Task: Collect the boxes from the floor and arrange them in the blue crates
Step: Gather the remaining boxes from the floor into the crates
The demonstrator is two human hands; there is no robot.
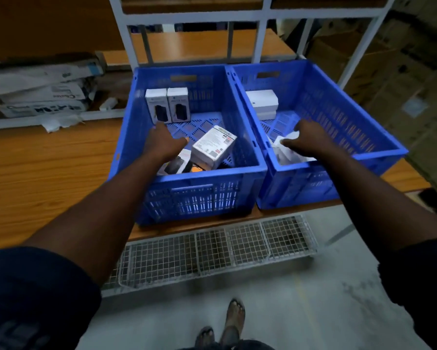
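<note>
Both hands' fingers (181, 141) spread open above boxes (213, 150) in blue crates (187, 173).

Two blue crates: left crate (187, 170), right crate (338, 157). Two upright white boxes (167, 104) in the left crate, one tilted white box (213, 147). Other contents too blurred to count.

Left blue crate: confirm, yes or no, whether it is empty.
No: the left blue crate holds two upright white boxes at its far wall and a tilted white box near the front.
</note>
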